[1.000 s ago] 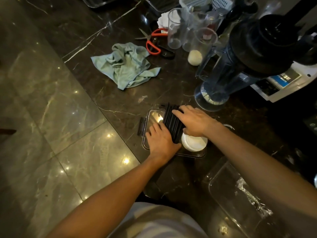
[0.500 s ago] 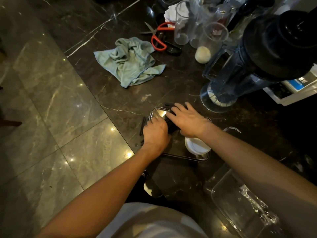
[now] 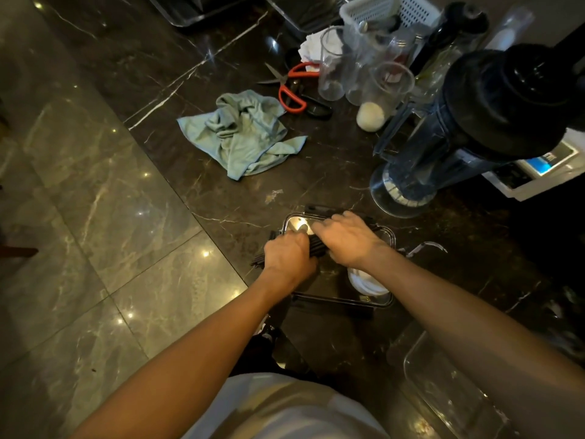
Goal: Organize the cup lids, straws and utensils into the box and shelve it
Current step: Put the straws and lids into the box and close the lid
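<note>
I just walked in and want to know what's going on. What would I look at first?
First the two hands in the middle: the left hand and right hand hold a bundle of black straws over a clear box on the dark counter. White cup lids sit in the box's near right corner. Farther back lie a crumpled green cloth and red-handled scissors.

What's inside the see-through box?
In the box: white lids stacked at the near right, and black straws that the left hand and right hand hold. The hands hide the rest.
</note>
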{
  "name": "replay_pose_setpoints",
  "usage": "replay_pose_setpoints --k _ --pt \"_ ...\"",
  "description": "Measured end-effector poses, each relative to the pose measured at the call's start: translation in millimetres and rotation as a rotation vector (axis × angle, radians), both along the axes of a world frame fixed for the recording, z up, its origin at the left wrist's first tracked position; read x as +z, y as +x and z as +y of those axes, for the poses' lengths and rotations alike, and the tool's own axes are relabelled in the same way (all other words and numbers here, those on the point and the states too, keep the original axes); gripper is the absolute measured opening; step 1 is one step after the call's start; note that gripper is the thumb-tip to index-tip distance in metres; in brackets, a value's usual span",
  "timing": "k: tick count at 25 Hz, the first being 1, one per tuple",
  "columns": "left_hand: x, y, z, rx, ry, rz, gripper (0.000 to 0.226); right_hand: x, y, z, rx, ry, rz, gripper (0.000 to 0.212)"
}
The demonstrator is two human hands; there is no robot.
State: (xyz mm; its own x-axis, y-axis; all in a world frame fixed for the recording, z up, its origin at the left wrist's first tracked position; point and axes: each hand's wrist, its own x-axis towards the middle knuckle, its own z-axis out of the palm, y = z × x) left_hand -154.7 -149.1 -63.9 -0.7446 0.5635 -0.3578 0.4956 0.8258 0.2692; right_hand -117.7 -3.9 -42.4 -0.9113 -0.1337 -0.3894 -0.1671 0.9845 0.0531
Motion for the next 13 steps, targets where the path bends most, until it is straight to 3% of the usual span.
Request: replay_pose_setpoints --k 6,11,13 --pt "49.7 -5.9 21.1 -0.22 0.042 0.136 0.031 45.6 31.1 14.7 -0.201 -0.006 0.17 0.032" --pt "103.3 23.5 77.1 -0.552 0.15 0.315 0.026 91.5 106.4 40.3 -0.556 -0.005 0.362 0.035" --pt "110.6 54.9 101.6 -0.708 0.183 0.287 0.033 98.0 155.4 47.2 -0.709 0.01 0.396 0.035"
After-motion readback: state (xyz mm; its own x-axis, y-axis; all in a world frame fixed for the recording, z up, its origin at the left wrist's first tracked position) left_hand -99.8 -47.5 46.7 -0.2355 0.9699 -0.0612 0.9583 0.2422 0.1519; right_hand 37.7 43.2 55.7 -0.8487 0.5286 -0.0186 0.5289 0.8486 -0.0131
